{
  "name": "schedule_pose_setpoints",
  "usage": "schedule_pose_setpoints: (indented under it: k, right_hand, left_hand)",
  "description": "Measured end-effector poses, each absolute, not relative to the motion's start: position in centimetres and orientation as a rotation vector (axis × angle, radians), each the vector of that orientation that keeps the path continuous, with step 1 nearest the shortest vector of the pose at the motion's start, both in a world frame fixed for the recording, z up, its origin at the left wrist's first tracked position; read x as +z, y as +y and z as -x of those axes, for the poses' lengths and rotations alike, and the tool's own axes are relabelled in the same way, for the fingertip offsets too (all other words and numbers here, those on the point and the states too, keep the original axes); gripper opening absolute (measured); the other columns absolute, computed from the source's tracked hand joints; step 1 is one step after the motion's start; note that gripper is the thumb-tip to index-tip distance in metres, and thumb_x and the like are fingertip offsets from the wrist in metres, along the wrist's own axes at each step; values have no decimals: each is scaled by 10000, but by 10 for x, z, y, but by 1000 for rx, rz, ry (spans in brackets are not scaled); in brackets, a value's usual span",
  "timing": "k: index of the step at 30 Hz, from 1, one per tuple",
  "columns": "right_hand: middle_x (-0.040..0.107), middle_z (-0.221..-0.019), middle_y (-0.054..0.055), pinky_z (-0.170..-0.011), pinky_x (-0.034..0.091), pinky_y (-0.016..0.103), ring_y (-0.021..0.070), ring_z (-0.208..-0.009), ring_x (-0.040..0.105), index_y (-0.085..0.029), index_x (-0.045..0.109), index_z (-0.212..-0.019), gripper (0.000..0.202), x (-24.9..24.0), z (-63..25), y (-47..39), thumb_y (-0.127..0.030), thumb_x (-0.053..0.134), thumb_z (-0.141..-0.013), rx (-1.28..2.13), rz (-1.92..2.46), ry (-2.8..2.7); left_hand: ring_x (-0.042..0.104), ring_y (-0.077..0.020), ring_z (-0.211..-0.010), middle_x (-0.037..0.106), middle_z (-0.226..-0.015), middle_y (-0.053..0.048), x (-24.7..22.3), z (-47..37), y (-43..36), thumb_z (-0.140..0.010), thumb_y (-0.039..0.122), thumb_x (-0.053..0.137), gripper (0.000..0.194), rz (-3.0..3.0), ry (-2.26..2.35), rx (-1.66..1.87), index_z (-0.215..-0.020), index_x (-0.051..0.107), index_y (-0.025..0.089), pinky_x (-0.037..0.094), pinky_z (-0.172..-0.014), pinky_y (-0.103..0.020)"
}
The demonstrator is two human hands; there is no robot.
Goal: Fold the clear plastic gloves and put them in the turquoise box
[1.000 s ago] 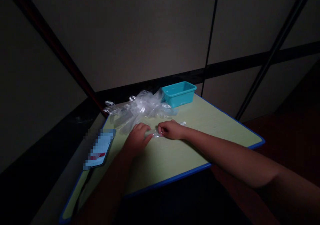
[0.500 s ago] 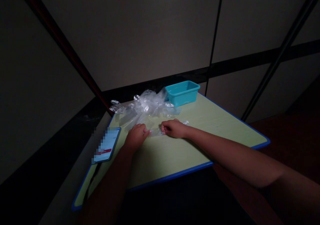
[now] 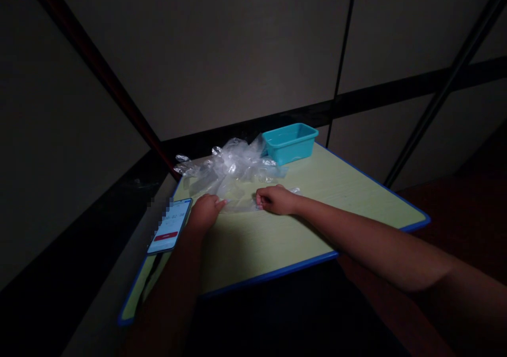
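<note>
A piece of clear thin plastic film (image 3: pixel 240 205) is stretched low over the table between my two hands. My left hand (image 3: pixel 205 213) pinches its left end, thumb pointing right. My right hand (image 3: pixel 275 199) is closed on the other end with curled fingers, and a small shiny bit of film shows beyond its knuckles. Just behind the hands lies a loose, crumpled heap of similar clear plastic pieces (image 3: pixel 233 161). Whether these are bags or gloves I cannot make out.
A turquoise plastic basket (image 3: pixel 295 151) stands at the table's back, touching the heap. A phone (image 3: pixel 170 227) with a lit screen lies at the left edge, beside my left forearm. The pale table (image 3: pixel 277 246) has a blue rim. Dark cabinet panels (image 3: pixel 237 56) rise behind it.
My left hand has moved left, away from my right hand, and more of the film is spread between them. The right hand stays almost in place.
</note>
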State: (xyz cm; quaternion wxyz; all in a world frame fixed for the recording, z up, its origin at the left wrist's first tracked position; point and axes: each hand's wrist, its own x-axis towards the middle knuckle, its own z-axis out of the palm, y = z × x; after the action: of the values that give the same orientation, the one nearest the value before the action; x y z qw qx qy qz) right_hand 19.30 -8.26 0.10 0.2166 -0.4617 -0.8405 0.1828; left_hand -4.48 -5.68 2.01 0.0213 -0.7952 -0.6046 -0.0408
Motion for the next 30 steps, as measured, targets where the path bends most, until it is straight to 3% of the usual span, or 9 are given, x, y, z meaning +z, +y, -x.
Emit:
schedule_pose_setpoints:
  k: [5,8,10,13,16,20,24,30]
  right_hand:
    - [632,-717,-19,-622,296,229,125,-657,536,-187,621,-826,90,0,-193,-83,-179,575,-749,467,1288,-2337]
    - [654,-756,-11,-638,305,234,133,-688,554,-189,620,-843,104,0,-193,-82,-187,579,-747,412,1289,-2355]
    - [671,-808,14,-637,310,242,152,-727,570,-185,622,-861,113,0,-193,-81,-208,560,-769,363,1298,-2380]
    - [681,-895,61,-624,318,255,189,-805,588,-176,627,-897,154,1,-193,-81,-216,514,-800,293,1309,-2438]
    - [682,-899,68,-624,328,258,200,-820,595,-181,619,-913,162,2,-192,-80,-219,506,-803,282,1286,-2480]
    - [679,-856,53,-632,338,259,195,-783,598,-187,599,-874,128,-1,-193,-79,-252,516,-802,297,1287,-2437]
    - [672,-867,42,-649,341,248,180,-790,590,-186,581,-892,126,-6,-193,-77,-250,518,-804,332,1247,-2383]
    - [645,-823,36,-613,300,242,159,-725,546,-174,570,-865,105,-7,-194,-78,-245,550,-790,310,1267,-2388]
  left_hand:
    - [575,-250,-856,617,-871,-101,21,32,-69,-870,373,442,262,2198,-1848,-328,-834,587,158,419,-714,-329]
    - [561,-248,-977,618,-988,-113,17,4,-92,-876,341,422,263,2351,-1634,-509,-951,582,146,416,-852,-353]
    - [502,-243,-1131,562,-1193,-145,9,-17,-110,-881,365,407,379,2564,-1416,-559,-1149,518,121,366,-962,-362]
    - [252,-290,-1347,322,-1428,-226,-4,-40,-132,-873,468,384,692,2724,-1261,-485,-1392,226,38,267,-1051,-433]
    - [111,-312,-1384,189,-1477,-250,-12,-47,-140,-876,509,351,785,2776,-1325,-378,-1430,80,24,221,-1064,-479]
    - [111,-331,-1378,151,-1484,-250,-14,-44,-138,-895,516,299,774,2795,-1418,-298,-1444,8,53,216,-1049,-521]
    - [166,-361,-1360,178,-1469,-272,-13,-42,-136,-898,531,304,780,2778,-1417,-248,-1444,53,34,242,-1045,-492]
    - [229,-413,-1326,316,-1422,-258,-10,-33,-131,-907,542,293,723,2622,-1542,-165,-1461,96,120,275,-1005,-521]
